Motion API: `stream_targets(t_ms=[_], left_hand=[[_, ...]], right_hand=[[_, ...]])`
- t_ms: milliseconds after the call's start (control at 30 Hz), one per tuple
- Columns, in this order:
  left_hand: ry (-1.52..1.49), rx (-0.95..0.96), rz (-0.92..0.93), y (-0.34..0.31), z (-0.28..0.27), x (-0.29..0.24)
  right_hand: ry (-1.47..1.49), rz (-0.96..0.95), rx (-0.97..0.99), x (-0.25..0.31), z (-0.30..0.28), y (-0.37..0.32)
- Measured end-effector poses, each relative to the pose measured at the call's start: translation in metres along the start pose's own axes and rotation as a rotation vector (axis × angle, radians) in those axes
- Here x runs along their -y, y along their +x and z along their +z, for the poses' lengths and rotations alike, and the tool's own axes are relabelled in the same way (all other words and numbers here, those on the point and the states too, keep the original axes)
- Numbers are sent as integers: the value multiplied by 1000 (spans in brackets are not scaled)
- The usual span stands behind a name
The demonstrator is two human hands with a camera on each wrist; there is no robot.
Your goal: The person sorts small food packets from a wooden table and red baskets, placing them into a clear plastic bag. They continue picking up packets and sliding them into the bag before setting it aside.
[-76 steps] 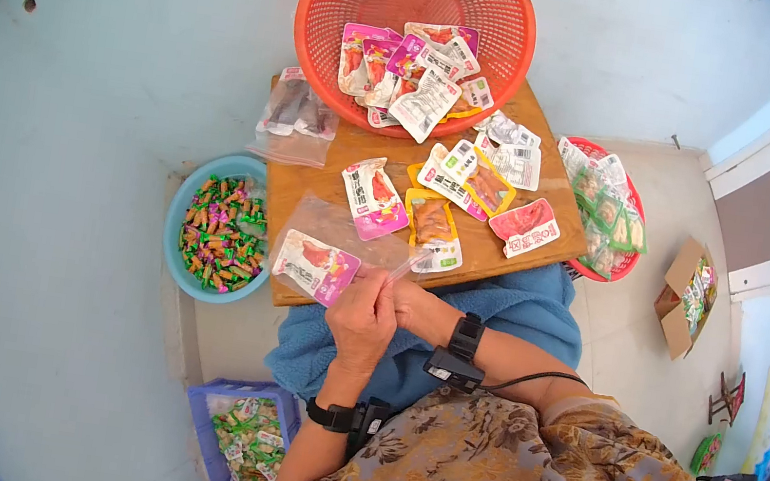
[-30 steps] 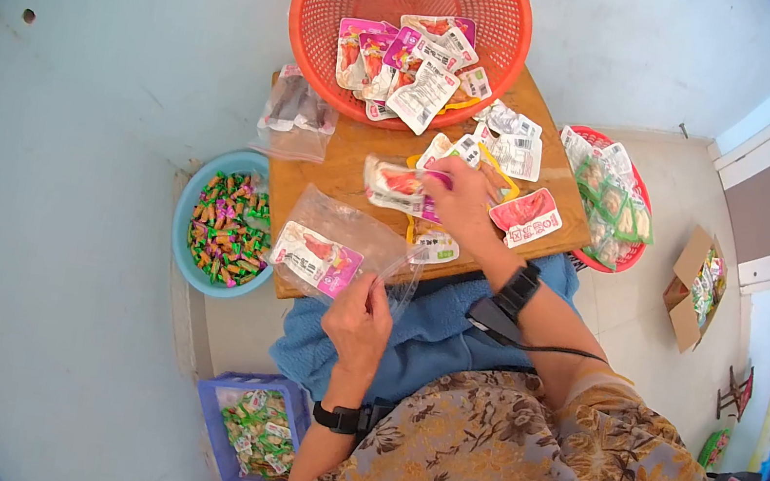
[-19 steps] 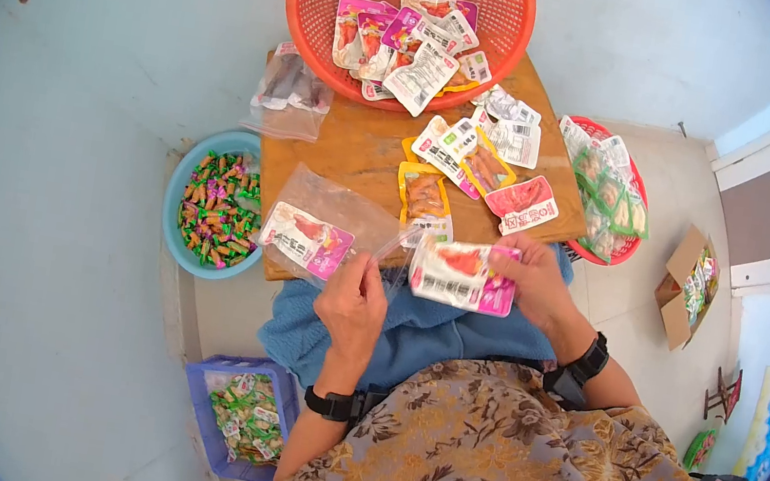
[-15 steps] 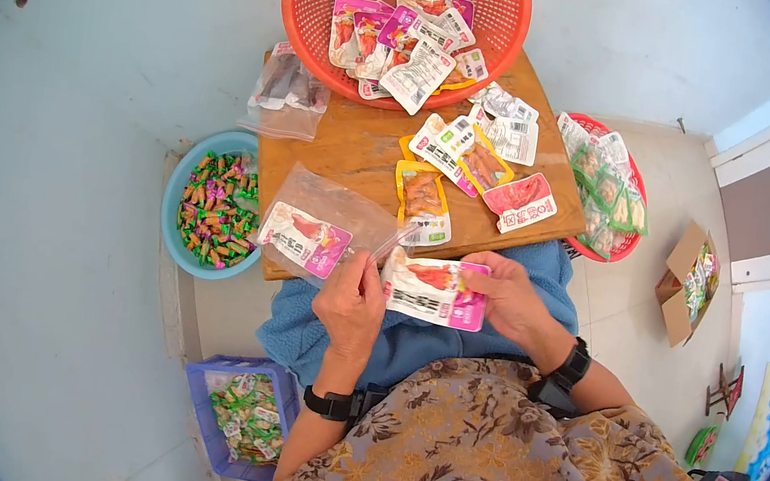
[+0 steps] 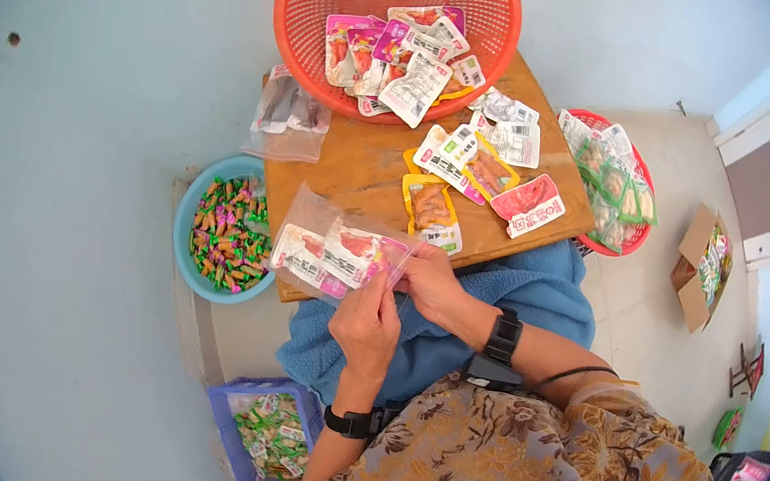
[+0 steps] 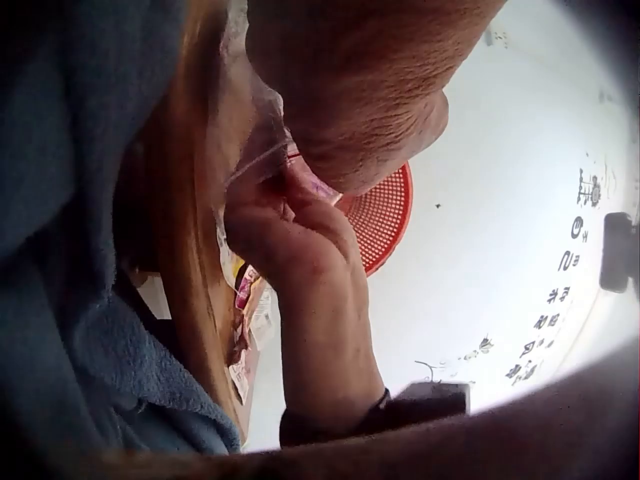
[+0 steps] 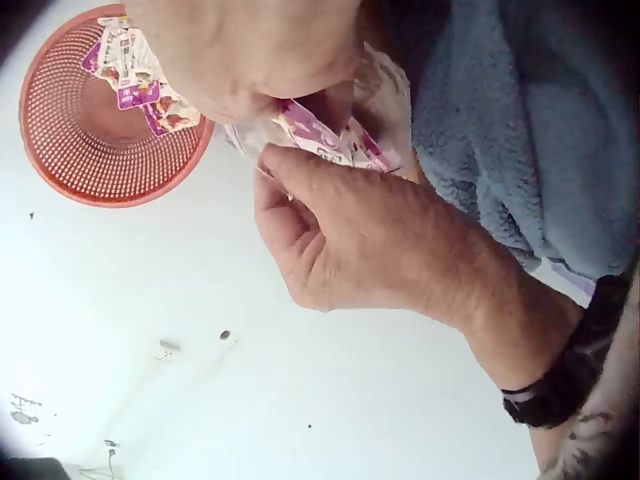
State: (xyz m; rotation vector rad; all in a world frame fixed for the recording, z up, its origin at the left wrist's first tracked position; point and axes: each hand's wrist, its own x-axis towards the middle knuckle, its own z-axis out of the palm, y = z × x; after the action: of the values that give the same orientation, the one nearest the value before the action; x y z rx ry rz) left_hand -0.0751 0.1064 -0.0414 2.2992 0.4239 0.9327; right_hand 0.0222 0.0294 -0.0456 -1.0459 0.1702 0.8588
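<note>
A clear plastic bag (image 5: 311, 207) is held over the table's front left corner, with two white-and-purple snack packets (image 5: 363, 245) overlapping inside it. My left hand (image 5: 366, 328) pinches the bag's lower right edge between thumb and fingers. At the bag's mouth, close to the left one, my right hand (image 5: 437, 289) grips the edge beside the right-hand packet. In the right wrist view the left hand (image 7: 370, 235) holds the film while purple packet print (image 7: 310, 130) shows just under the right hand (image 7: 250, 55). The right fingertips are partly hidden there.
On the wooden table (image 5: 356, 163) stands a red basket (image 5: 290, 6) of packets, with loose packets (image 5: 488, 171) in front and a bagged bundle (image 5: 290, 114) at left. A blue basin (image 5: 182, 247), a purple crate (image 5: 223, 415), a red basket (image 5: 644, 233) and a carton (image 5: 694, 249) surround it.
My right hand has picked up a second packet from the table and brought it left to the bag. That packet now lies inside; the left hand has kept its pinch on the bag.
</note>
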Motion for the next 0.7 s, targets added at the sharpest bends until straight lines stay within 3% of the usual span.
stream_targets(t_ms=[67, 300, 400, 500, 567, 700], left_hand=[[-11, -18, 42, -2, 1, 0], [-11, 21, -14, -7, -1, 5], [-4, 61, -33, -9, -2, 2], [-25, 77, -31, -11, 0, 1], [-42, 64, 6, -10, 1, 1], [-48, 88, -25, -11, -3, -1]], right_hand=[[37, -116, 38, -4, 12, 13], [230, -111, 179, -21, 24, 27], [109, -185, 68, -28, 17, 33], [77, -152, -27, -33, 15, 41], [-133, -51, -228, -36, 19, 52], [-36, -102, -257, -45, 21, 56]])
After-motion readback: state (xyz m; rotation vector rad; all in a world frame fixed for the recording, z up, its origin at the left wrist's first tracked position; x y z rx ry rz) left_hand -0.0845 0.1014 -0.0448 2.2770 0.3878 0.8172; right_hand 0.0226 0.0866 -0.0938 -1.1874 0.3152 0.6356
